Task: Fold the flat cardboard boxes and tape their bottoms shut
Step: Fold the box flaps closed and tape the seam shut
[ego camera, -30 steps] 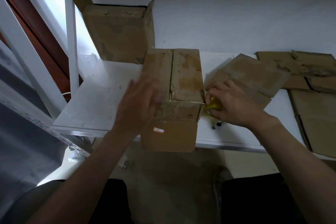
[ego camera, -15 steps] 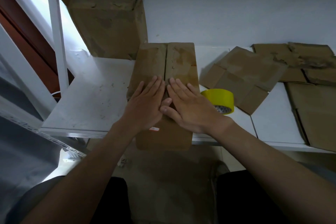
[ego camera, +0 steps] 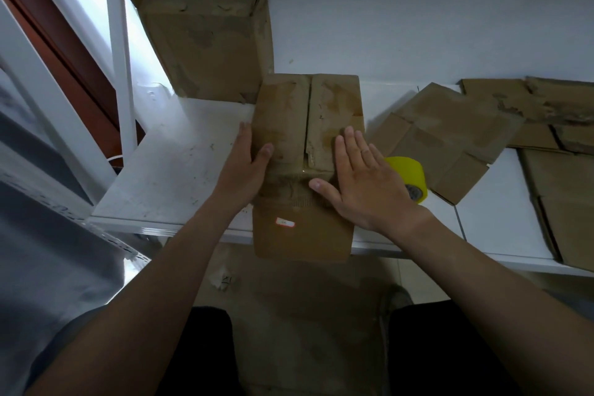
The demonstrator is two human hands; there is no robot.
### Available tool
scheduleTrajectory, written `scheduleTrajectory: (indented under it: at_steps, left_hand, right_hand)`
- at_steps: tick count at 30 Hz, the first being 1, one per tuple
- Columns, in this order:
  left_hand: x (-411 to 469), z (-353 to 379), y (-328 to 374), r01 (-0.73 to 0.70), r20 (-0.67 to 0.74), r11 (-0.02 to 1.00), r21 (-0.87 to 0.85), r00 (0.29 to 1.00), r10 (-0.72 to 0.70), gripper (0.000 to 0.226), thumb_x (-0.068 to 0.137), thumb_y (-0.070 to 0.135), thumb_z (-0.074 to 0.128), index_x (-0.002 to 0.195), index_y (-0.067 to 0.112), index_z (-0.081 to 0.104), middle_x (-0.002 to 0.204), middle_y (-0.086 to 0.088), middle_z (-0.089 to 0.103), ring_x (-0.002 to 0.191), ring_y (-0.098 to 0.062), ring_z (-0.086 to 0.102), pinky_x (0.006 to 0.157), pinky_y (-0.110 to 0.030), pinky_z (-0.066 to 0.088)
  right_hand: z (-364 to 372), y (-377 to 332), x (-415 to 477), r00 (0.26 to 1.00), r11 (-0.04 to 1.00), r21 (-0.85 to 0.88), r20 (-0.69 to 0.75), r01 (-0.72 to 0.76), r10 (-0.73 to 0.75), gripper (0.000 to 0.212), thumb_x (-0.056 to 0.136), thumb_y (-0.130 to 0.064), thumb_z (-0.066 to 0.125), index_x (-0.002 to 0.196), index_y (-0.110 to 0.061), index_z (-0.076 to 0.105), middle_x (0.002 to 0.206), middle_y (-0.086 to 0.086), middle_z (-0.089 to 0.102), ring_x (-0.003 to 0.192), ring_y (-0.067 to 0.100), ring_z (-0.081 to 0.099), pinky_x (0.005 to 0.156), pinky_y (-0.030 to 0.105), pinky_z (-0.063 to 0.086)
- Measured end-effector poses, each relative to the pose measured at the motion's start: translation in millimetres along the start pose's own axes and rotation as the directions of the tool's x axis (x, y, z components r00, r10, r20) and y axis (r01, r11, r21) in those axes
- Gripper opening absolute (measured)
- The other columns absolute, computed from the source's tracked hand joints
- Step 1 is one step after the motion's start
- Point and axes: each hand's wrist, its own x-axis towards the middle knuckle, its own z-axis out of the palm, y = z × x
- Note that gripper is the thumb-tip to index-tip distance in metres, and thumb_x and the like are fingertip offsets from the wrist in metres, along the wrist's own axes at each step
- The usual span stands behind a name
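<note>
- The box sits bottoms-up on the white worktop, its near end hanging over the front edge, and the two bottom flaps meet at a centre seam.
- The left hand braces the box's left side with straight fingers along the wall and the thumb laid over the top edge. The grip is wide and nothing is clasped.
- The right hand is spread flat on the right flap, palm down, with an open grip that presses rather than holds.
- This looks like the smoothing step. There seems to be a glossy strip across the near end, though it is hard to be sure in this light.
- To do it well, press from the seam outward and down over the edge while the left hand stops the box sliding.
- The yellow tape roll stands just beside the right wrist, handy for a strip along the seam.
- The overhanging end may tip under hard pressure, so ease the weight back over the worktop.
</note>
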Motion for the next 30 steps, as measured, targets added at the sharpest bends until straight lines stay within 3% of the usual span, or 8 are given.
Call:
scheduleTrajectory:
  at_steps: [4,6,10,14,21,26,28,30]
  left_hand:
    - [-1.8,-2.6,0.6,0.076,0.026,0.990,-0.115,0.997,-0.073,0.068,0.107,0.049,0.034,0.162,0.023,0.006,0.168,-0.002,0.016,0.153,-0.027,0.021,0.123,-0.049,0.023]
    - [-4.4,-4.2,-0.2,-0.023,-0.019,0.985,0.169,0.999,0.027,0.067,0.106,0.051,0.026,0.162,0.019,0.005,0.170,-0.006,0.001,0.156,-0.029,0.008,0.124,-0.051,0.014]
    - [-4.3,-0.9,9.3,-0.348,0.072,0.719,0.602,0.920,0.384,0.084,0.097,0.068,0.007,0.160,0.012,0.016,0.170,-0.008,0.003,0.156,-0.025,-0.005,0.125,-0.056,0.001]
    - [-2.6,10.1,21.2,-0.328,0.155,0.636,0.698,0.937,0.313,0.119,0.071,0.094,0.007,0.160,0.016,0.019,0.169,0.000,0.014,0.157,-0.020,0.003,0.125,-0.056,0.006]
    - [-0.7,5.0,12.5,-0.289,0.016,0.833,0.472,0.947,0.320,0.123,0.057,0.092,0.052,0.156,0.021,0.030,0.166,-0.002,0.025,0.155,-0.022,0.015,0.122,-0.052,0.019]
    - [0.8,-3.3,-7.0,-0.092,-0.058,0.994,0.062,0.994,0.096,0.140,0.044,0.083,0.078,0.159,0.031,0.017,0.165,-0.001,0.026,0.149,-0.021,0.029,0.114,-0.046,0.034]
    - [-3.2,-4.5,-13.6,0.002,-0.039,0.994,-0.110,0.999,-0.006,0.142,0.047,0.075,0.082,0.161,0.029,0.012,0.158,-0.002,0.038,0.134,-0.014,0.043,0.105,-0.034,0.041]
    - [-7.7,-2.0,-16.7,0.087,0.010,0.972,-0.219,0.996,-0.087,0.136,0.057,0.070,0.083,0.161,0.021,0.012,0.152,-0.005,0.048,0.132,-0.019,0.051,0.107,-0.041,0.046]
  right_hand:
    - [-6.2,2.3,2.6,1.000,1.000,0.001,0.005,0.030,-0.030,0.085,0.097,-0.062,-0.001,0.160,-0.006,0.010,0.168,0.015,0.003,0.156,0.026,0.003,0.126,0.044,0.006]
    - [-13.6,6.1,7.4,0.999,0.999,0.009,-0.017,0.033,-0.033,0.079,0.099,-0.054,-0.002,0.157,-0.008,0.026,0.167,0.013,0.017,0.154,0.026,0.015,0.125,0.045,0.012]
    - [-23.1,7.7,18.5,0.996,0.997,-0.030,-0.065,0.067,-0.068,0.070,0.101,-0.052,0.004,0.130,-0.016,0.056,0.148,0.008,0.050,0.137,0.025,0.045,0.115,0.044,0.027]
    - [-20.4,-7.0,21.9,0.998,0.992,-0.124,-0.061,0.003,-0.010,0.074,0.097,-0.064,0.002,0.115,-0.016,0.057,0.125,0.007,0.056,0.114,0.026,0.055,0.078,0.039,0.048]
    - [-14.7,5.6,26.0,0.998,0.985,-0.166,-0.029,0.041,-0.047,0.083,0.085,-0.075,0.015,0.145,-0.026,0.044,0.154,0.001,0.040,0.132,0.024,0.049,0.077,0.041,0.055]
    - [-9.9,16.3,29.8,0.996,0.994,-0.067,0.005,0.086,-0.086,0.074,0.087,-0.071,0.049,0.150,-0.034,0.039,0.159,-0.001,0.035,0.138,0.027,0.046,0.091,0.047,0.055]
    - [-11.0,17.7,31.0,0.996,0.996,-0.039,-0.011,0.086,-0.086,0.072,0.085,-0.070,0.056,0.148,-0.038,0.041,0.159,-0.002,0.037,0.136,0.026,0.048,0.093,0.047,0.054]
    - [-12.2,17.9,32.0,0.997,0.997,-0.030,-0.016,0.076,-0.076,0.071,0.086,-0.069,0.058,0.148,-0.040,0.041,0.159,-0.004,0.038,0.136,0.026,0.049,0.095,0.046,0.053]
